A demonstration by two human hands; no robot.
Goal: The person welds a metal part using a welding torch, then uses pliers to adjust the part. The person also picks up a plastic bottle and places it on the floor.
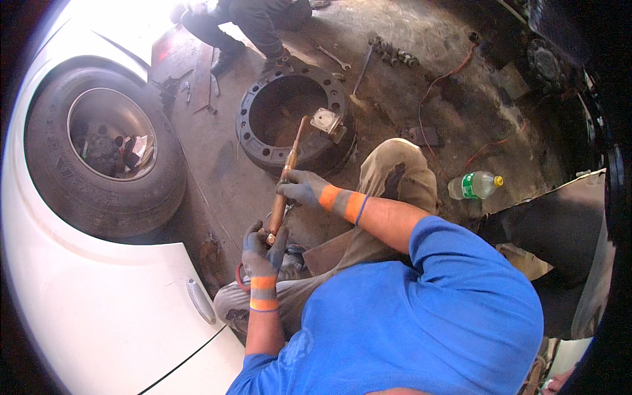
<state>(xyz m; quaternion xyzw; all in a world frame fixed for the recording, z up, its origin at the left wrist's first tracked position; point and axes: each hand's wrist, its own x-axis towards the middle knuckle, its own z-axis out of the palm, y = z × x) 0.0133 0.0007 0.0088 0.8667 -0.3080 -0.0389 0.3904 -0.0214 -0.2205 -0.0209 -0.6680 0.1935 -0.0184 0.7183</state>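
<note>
Both my hands, in grey gloves with orange cuffs, grip a long copper-coloured tool (279, 209) with a slim rod-like tip, slanting up and away from me. My left hand (261, 253) is closed round its thick rear end; a red hose or cable (241, 279) loops beside that wrist. Farther up, the fingers of my right hand (304, 188) wrap the barrel near its narrower neck. Beyond the hands a large dark brake drum (255, 153) lies on the floor, bolt holes round its rim. A small silver-white part (326, 121) rests on that rim, close to the tool's tip.
To the left stands a white vehicle (125, 296) with a big tyre (56, 178). A wrench (334, 58), a bar (361, 71) and an orange cable (429, 89) lie on the floor. On the right lies a plastic bottle (488, 185). Another person (253, 23) is at the far side.
</note>
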